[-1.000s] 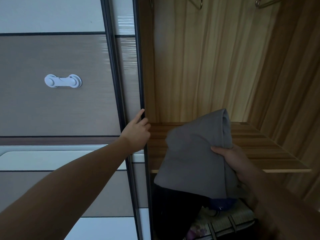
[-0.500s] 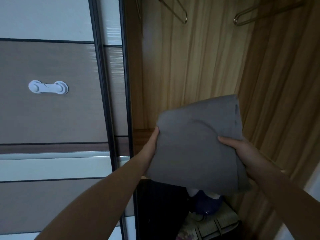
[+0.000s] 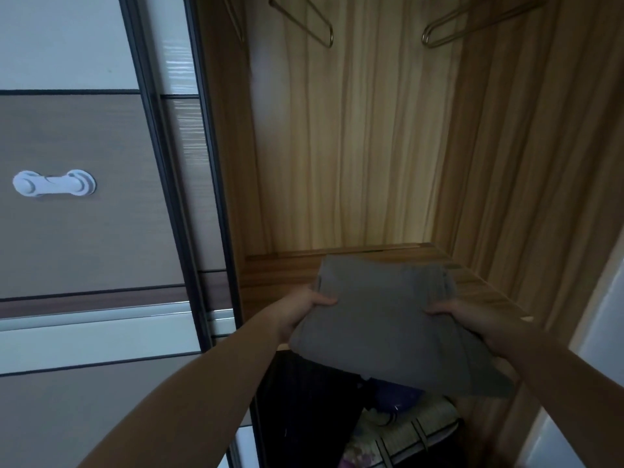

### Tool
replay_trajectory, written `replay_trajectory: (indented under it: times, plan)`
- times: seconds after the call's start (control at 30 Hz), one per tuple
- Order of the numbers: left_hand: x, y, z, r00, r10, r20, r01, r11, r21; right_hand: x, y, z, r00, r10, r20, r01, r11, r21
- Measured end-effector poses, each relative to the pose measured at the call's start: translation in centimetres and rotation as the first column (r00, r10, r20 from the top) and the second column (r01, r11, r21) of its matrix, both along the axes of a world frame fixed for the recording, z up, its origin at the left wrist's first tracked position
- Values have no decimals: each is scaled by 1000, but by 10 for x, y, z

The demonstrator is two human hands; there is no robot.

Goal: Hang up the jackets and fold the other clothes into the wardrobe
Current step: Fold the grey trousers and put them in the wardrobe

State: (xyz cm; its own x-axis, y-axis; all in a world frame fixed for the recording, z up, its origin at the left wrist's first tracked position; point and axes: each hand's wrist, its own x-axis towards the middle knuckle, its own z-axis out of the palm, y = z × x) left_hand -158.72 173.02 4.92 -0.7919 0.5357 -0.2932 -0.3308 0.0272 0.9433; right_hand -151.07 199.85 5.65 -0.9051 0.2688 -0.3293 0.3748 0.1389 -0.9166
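A folded grey garment [image 3: 381, 319] lies flat between both hands, its far half over the wooden wardrobe shelf [image 3: 270, 278] and its near edge hanging past the shelf front. My left hand [image 3: 304, 310] grips its left edge, thumb on top. My right hand [image 3: 472, 319] grips its right edge the same way. The open wardrobe has a wood-grain back wall [image 3: 354, 146] and side walls.
Bare metal hangers [image 3: 317, 25] [image 3: 449, 32] hang at the top of the wardrobe. A sliding door [image 3: 84, 197] with a white child lock [image 3: 54, 184] stands at the left. Below the shelf sit dark clothes [image 3: 310, 410] and a striped bag [image 3: 405, 437].
My left hand left the door edge and took the garment's left side. Both hands then lowered the garment from upright to flat over the shelf.
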Motion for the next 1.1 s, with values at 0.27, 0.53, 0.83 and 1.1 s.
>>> replay_trajectory:
  times: [0.27, 0.53, 0.83, 1.1]
  plan:
    - [-65, 23, -34, 998, 70, 3, -69, 985, -159, -37, 20, -34, 998, -37, 42, 41, 995, -95]
    - [-178, 59, -77, 989, 145, 24, -138, 970, -199, -157, 56, -74, 993, -84, 84, 88, 995, -39]
    - [-289, 88, -113, 961, 273, -50, -277, 929, -246, -297, 82, -117, 995, -58, 84, 61, 997, -41]
    - [-340, 106, -139, 848, 253, -466, -450, 808, -380, -364, 75, -136, 999, -30, -44, 44, 934, 354]
